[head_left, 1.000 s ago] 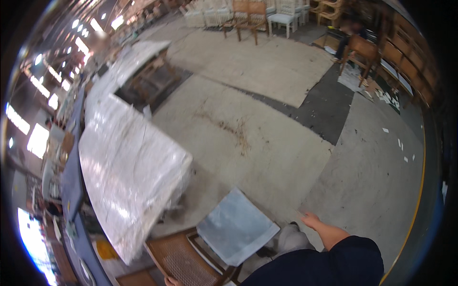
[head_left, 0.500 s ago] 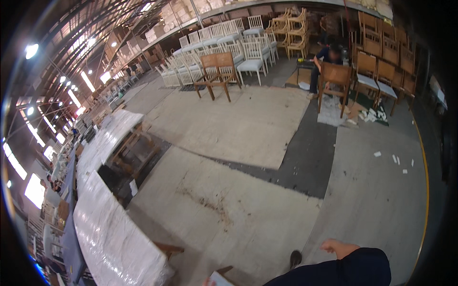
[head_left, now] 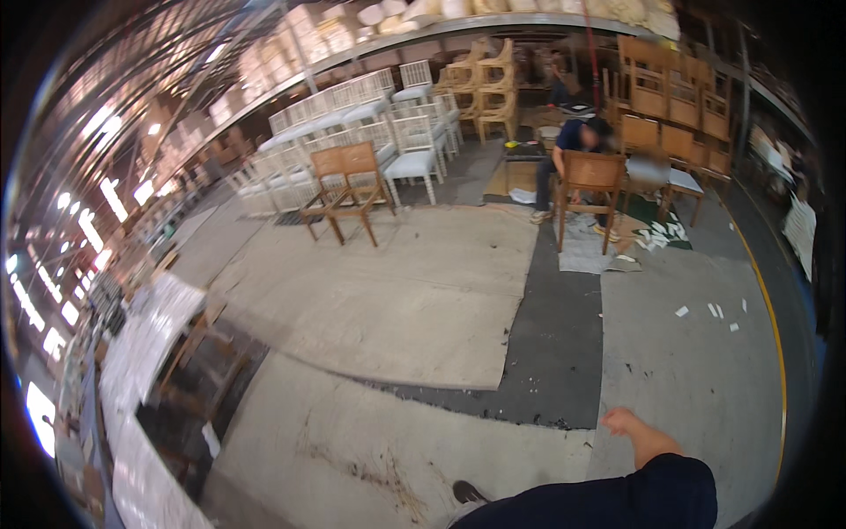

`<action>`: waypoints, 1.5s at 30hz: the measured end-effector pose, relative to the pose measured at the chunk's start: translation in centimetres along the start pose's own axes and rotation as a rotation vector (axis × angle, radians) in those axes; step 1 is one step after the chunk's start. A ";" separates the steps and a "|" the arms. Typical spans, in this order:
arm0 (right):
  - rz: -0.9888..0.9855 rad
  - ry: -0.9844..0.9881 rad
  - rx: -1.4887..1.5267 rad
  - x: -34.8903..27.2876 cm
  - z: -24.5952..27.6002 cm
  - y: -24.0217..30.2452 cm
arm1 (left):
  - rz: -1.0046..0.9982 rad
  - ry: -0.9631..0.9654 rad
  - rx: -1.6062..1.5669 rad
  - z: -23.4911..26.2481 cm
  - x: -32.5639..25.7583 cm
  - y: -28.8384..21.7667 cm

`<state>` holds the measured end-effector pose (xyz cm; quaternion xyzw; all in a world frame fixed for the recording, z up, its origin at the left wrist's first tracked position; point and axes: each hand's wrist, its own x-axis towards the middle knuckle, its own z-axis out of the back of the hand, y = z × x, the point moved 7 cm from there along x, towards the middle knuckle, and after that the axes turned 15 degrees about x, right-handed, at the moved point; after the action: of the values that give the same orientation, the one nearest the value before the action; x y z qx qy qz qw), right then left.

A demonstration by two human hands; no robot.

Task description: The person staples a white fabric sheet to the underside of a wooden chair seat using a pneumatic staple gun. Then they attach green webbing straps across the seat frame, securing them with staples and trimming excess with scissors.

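"Navy sleeve [head_left: 599,498] nearest, and the right hand [head_left: 626,424] reaching out past its cuff. What about the left hand?"

"Out of view, so I can't tell its state."

"Is the right one wide or narrow?"

"Its fingers look loosely bent, but it's too small and blurred to tell how far they part, or whether they hold something."

"What's closest to it?"

"The grey mat [head_left: 696,379] spreads behind it and to its right. The stained beige mat [head_left: 317,414] has a corner just to its left, and a dark shoe [head_left: 467,491] shows over that mat."

"Over at the left?"

"A plastic-covered table [head_left: 141,472]."

"And further off?"

"A dark floor strip [head_left: 551,379], then white scraps [head_left: 681,311] on the grey mat. Past those, a brown chair [head_left: 592,172] stands in front of a co-worker [head_left: 571,137] bending forward. White chairs [head_left: 411,166] crowd to the left, well apart from the hand, below a loaded shelf [head_left: 388,51]."
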<state>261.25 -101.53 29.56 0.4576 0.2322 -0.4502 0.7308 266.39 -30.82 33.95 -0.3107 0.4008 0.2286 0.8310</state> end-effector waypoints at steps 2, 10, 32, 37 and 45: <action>0.021 -0.037 0.194 1.3 -3.3 0.6 | 0.043 -0.012 -0.015 5.6 4.0 -3.9; -0.532 0.281 0.178 4.7 -16.1 4.9 | -0.048 -0.199 -0.157 27.3 21.8 -24.8; 0.289 0.065 0.496 55.9 -8.9 109.3 | 0.446 0.102 -0.451 48.8 60.3 -57.0; 0.021 0.515 0.130 59.2 -20.3 116.5 | 0.260 -0.202 -0.554 68.0 74.3 -72.6; 0.137 0.321 0.119 75.6 -18.8 142.7 | -0.157 -0.502 -0.532 89.4 89.2 -102.4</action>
<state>423.64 -93.62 29.50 0.5806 0.2874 -0.3336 0.6849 428.85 -28.53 39.41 -0.4797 0.0861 0.3295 0.8086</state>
